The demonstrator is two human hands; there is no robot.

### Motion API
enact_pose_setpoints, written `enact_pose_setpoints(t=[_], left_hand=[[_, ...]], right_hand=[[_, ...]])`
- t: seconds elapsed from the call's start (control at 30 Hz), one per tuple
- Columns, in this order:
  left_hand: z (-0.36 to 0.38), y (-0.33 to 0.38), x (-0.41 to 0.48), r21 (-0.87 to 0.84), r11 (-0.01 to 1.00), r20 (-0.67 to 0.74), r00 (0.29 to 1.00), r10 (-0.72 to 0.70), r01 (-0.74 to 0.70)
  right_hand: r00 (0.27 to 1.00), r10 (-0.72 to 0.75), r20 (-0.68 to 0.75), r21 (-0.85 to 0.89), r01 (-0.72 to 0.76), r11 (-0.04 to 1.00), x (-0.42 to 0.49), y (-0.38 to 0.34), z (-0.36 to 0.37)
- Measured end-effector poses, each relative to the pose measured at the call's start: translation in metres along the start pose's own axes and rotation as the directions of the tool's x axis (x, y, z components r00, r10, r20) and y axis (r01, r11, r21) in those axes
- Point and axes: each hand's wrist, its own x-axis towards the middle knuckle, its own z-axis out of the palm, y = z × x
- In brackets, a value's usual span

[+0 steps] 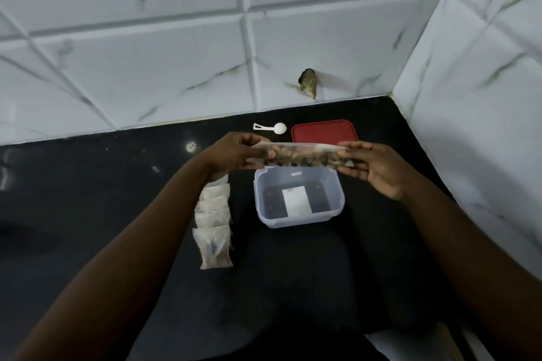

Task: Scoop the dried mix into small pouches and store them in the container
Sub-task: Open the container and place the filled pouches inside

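A clear bag of dried mix (299, 155), brown and dark pieces inside, is held level above the far rim of the container. My left hand (231, 155) grips its left end and my right hand (372, 167) grips its right end. Below the bag stands the clear plastic container (264, 208), open, with a white label showing through its bottom and no pouches inside. A row of several small clear pouches (212, 220) lies on the black counter to the container's left, partly under my left wrist. A white scoop (271, 127) lies by the wall.
The red container lid (322, 130) lies flat behind the bag, near the wall. White marble-look tiles close the back and right side. A hole in the tile (308, 82) sits above the counter. Something white (410, 343) lies at the bottom edge.
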Motion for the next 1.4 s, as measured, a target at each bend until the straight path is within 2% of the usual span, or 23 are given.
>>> enact_pose_setpoints(t=[0.07,0.17,0.23,0.3,0.37,0.43,0.53,0.63,0.73,0.83,0.93,1.03,1.17,1.3,1.4], left_hand=[[0.004,-0.011,-0.007,-0.036,0.999,-0.101,0.995,-0.028,0.024],[0.018,-0.028,-0.009,0.103,0.992,-0.262,0.964,-0.042,0.071],[0.028,-0.035,-0.011,0.243,0.966,-0.363,0.932,0.009,0.085],[0.039,-0.039,-0.013,0.334,0.941,-0.428,0.898,0.107,0.048],[0.049,-0.039,-0.015,0.409,0.913,-0.462,0.865,0.198,0.009],[0.054,-0.038,-0.015,0.502,0.865,-0.457,0.850,0.262,0.003],[0.060,-0.039,-0.012,0.622,0.781,-0.416,0.870,0.264,0.061],[0.068,-0.041,-0.006,0.765,0.639,-0.329,0.899,0.290,0.074],[0.073,-0.046,0.002,0.902,0.429,-0.210,0.913,0.351,0.043],[0.071,-0.050,0.009,0.951,0.307,-0.157,0.922,0.354,0.044],[0.072,-0.049,0.013,0.977,0.206,-0.119,0.936,0.330,0.052],[0.075,-0.048,0.015,0.990,0.107,-0.118,0.944,0.308,0.089],[0.085,-0.053,0.016,0.984,-0.073,-0.144,0.959,0.244,0.166],[0.088,-0.055,0.020,0.970,-0.136,-0.169,0.964,0.207,0.200],[0.087,-0.057,0.023,0.970,-0.154,-0.154,0.968,0.198,0.186]], right_hand=[[0.996,-0.042,-0.073,-0.100,0.035,0.994,0.004,0.005,0.010],[0.970,-0.154,-0.187,-0.367,0.076,0.927,0.006,0.012,0.025],[0.937,-0.274,-0.217,-0.564,0.109,0.819,0.005,0.014,0.033],[0.905,-0.386,-0.178,-0.727,0.143,0.671,0.004,0.016,0.040],[0.876,-0.469,-0.118,-0.830,0.172,0.530,0.004,0.018,0.043],[0.855,-0.512,-0.076,-0.883,0.181,0.433,0.004,0.019,0.044],[0.861,-0.507,-0.031,-0.919,0.175,0.354,0.002,0.022,0.043],[0.875,-0.481,0.062,-0.948,0.202,0.246,0.001,0.028,0.044],[0.859,-0.489,0.152,-0.977,0.205,0.057,0.005,0.033,0.047],[0.855,-0.475,0.205,-0.977,0.150,-0.152,0.013,0.036,0.053],[0.879,-0.415,0.236,-0.949,0.115,-0.295,0.020,0.040,0.058],[0.905,-0.341,0.255,-0.919,0.118,-0.375,0.023,0.042,0.064],[0.918,-0.320,0.235,-0.897,0.078,-0.436,0.025,0.045,0.072],[0.950,-0.269,0.160,-0.887,0.019,-0.461,0.029,0.048,0.079],[0.955,-0.257,0.148,-0.899,0.022,-0.437,0.030,0.048,0.085]])
